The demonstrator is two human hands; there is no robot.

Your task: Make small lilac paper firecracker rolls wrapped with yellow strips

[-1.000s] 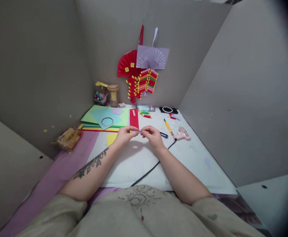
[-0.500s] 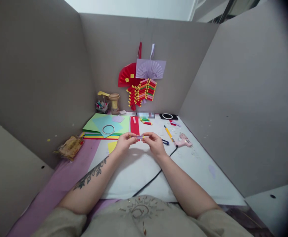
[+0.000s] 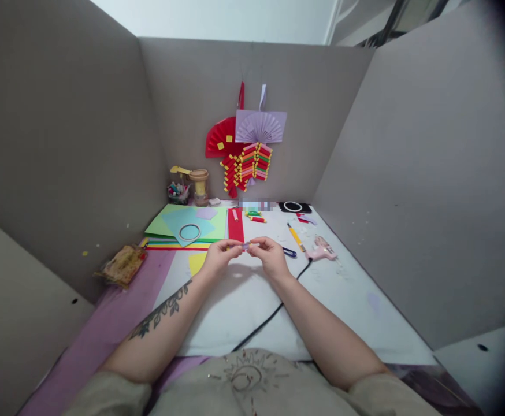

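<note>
Between my two hands is a small purple paper roll with yellow at its ends, held above the table. My left hand pinches its left end, and my right hand pinches the right end. The fingertips cover much of the roll. Just beyond my hands lie a red paper strip with a pink roll on it, a green roll and a red roll with yellow ends. A yellow paper piece lies beside my left wrist.
Coloured paper sheets carry a tape ring at left. To the right are dark blue scissors, a yellow cutter and a pink glue gun, whose black cord runs under my right forearm. Paper fans hang on the back panel.
My fingers have closed further over the purple roll, so less of it shows. The thumbs have come closer together. The camera view has shifted slightly.
</note>
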